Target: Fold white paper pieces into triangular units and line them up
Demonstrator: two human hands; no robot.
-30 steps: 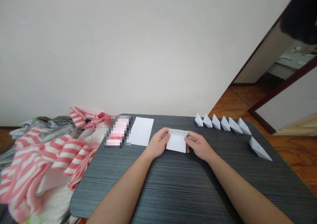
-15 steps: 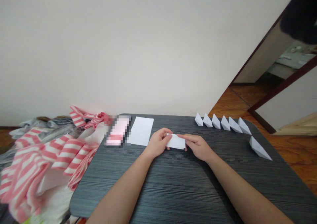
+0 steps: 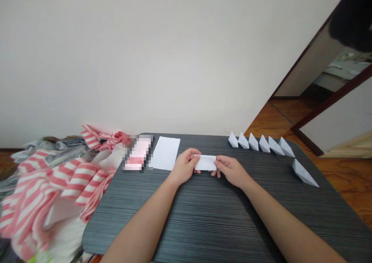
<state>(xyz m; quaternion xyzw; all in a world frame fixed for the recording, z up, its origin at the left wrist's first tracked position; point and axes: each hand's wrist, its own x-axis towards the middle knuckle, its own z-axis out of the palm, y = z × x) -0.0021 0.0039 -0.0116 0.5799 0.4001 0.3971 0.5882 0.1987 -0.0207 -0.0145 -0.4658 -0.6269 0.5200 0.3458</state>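
Both my hands hold a narrow folded strip of white paper [image 3: 205, 162] above the middle of a dark grey wood-grain table [image 3: 203, 220]. My left hand [image 3: 184, 166] pinches the strip's left end, and my right hand [image 3: 232, 172] pinches its right end. To the left of my left hand lies a flat white paper sheet [image 3: 165, 153]. A row of several folded paper boats [image 3: 264, 145] stands along the far right edge, and one larger paper boat [image 3: 303, 173] lies apart, nearer the right edge.
A pixelated pink-and-white object [image 3: 137, 153] lies at the table's far left. A heap of pink-striped cloth [image 3: 72, 181] sits beyond the left edge. A wooden floor [image 3: 343, 181] and a doorway lie to the right, with a dark blurred shape [image 3: 351, 17] at top right.
The white paper has gone from a taller, squarer shape to a narrow folded strip. My hands have moved closer around it, and the other objects stay put.
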